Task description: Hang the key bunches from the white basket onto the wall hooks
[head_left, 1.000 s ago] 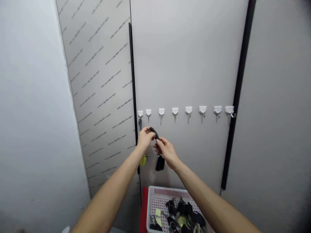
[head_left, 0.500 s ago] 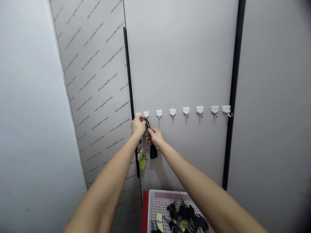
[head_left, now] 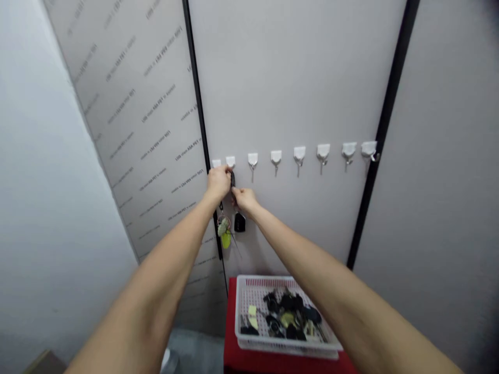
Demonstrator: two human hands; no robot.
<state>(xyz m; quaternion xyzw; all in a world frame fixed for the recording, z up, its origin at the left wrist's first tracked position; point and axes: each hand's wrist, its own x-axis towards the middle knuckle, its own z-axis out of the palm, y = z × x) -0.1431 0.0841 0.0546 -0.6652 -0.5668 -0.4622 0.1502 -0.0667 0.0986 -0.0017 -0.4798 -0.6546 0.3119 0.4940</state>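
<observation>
My left hand (head_left: 219,182) pinches the top of a dark strap (head_left: 233,179), just below the second white hook (head_left: 230,161) from the left. Lower on the same strap, my right hand (head_left: 245,201) is closed around it. A black car key fob (head_left: 239,222) dangles from the strap beneath my right hand. Under my left hand hangs another key ring with a greenish charm and a yellow-green tag (head_left: 226,239); its upper end is hidden behind the hand. Whether the strap is over the second hook cannot be made out.
More white hooks (head_left: 299,154) run in a row to the right across the grey panel. Below, a white perforated basket (head_left: 249,344) holding several keys and fobs stands on a red surface (head_left: 231,332). A printed panel (head_left: 148,140) lies left of the black strip.
The camera view has tilted down, showing more of the basket. My right hand is a little lower on the strap relative to the hooks, and the strap hangs straighter.
</observation>
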